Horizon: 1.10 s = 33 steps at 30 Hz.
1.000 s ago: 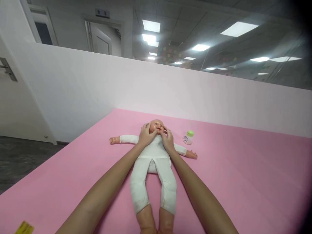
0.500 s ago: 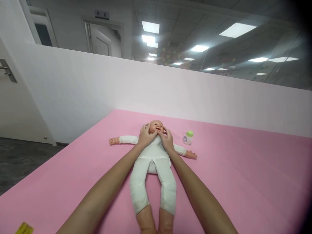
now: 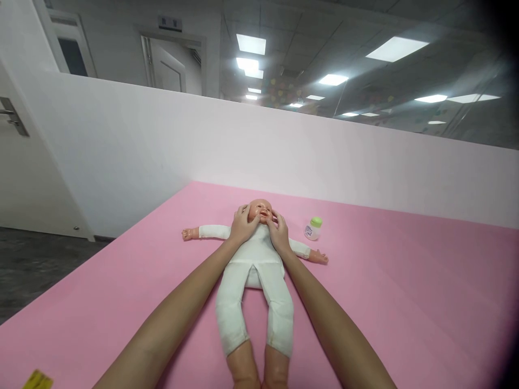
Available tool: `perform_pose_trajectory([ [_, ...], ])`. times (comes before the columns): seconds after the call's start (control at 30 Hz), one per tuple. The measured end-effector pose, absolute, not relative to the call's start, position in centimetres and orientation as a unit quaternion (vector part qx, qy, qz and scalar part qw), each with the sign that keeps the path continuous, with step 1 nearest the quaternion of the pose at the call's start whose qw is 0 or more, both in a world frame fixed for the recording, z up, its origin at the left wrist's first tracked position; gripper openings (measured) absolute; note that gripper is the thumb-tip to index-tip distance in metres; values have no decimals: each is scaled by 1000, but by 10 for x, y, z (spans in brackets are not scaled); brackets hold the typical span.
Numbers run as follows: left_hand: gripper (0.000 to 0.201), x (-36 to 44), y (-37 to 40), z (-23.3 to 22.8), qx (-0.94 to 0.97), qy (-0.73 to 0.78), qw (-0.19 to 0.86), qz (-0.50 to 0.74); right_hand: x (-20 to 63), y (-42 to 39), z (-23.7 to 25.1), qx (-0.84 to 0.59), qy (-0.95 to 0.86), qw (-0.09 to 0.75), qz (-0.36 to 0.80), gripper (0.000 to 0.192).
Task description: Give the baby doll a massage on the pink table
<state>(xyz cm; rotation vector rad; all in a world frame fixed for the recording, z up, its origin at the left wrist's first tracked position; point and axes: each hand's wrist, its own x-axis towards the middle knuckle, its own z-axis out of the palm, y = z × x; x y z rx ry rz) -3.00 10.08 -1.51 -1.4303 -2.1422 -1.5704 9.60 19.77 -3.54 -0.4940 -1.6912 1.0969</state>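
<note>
A baby doll (image 3: 255,248) with a white cloth body lies on its back, arms spread out and legs towards me. My left hand (image 3: 242,223) cups the left side of the doll's head (image 3: 260,208), its thumb along the jaw. On the opposite side my right hand (image 3: 279,229) curls round the cheek, with its thumb near the chin. Some fingertips are hidden behind the head. To the right of the head stands a small clear jar with a green lid (image 3: 313,229), touched by neither hand.
The doll lies on a pink table top (image 3: 385,281) with a low white wall (image 3: 324,156) behind it. A yellow label (image 3: 38,380) shows at the bottom left corner. Past the table's left edge is a white door with a metal handle (image 3: 14,116).
My thumbs have slid slightly apart on the doll's lower face, away from the mouth and chin. Both hands still hold the head, and the doll and jar stay put.
</note>
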Motion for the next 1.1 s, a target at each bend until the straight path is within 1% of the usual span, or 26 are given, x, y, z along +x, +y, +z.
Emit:
perform_pose_trajectory([
  [0.17,64,-30,101,-15,-470,-712,59,-519,96,198,-36,-204,-704,508,452,57],
  [0.33,52,-31,101,-16,-477,-706,67,-520,96,198,-35,-206,-701,507,458,55],
  [0.4,51,-31,101,-16,-479,-704,69,-520,96,198,-35,-211,-699,506,460,53],
  [0.63,60,-29,101,-15,-474,-709,61,-518,96,198,-36,-206,-702,503,460,58],
  [0.87,49,-30,100,-15,-474,-704,59,-525,96,198,-35,-208,-695,507,465,52],
  [1.1,59,-28,100,-13,-472,-710,59,-519,95,198,-35,-207,-694,508,466,58],
])
